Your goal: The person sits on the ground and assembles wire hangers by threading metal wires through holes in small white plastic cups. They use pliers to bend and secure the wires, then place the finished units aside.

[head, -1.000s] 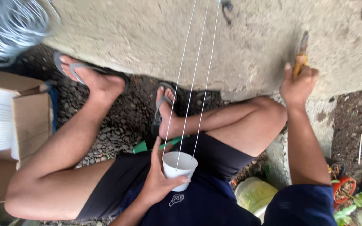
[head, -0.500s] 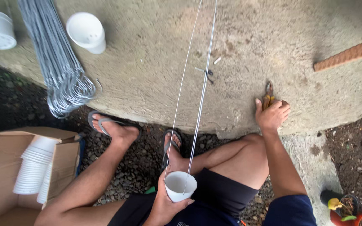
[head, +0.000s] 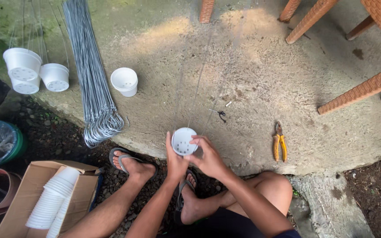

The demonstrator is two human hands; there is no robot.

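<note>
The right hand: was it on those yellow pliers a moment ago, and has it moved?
Yes. The right hand left the pliers lying on the concrete and came leftward to the white pot.

Open brown cardboard box (head: pixel 18 207) of stacked white pots, lower left

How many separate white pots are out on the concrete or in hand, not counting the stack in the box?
4: one held in the left hand and right hand, the held pot; one lone pot on the concrete; two hanging pots at left. More may be nested unseen.
</note>
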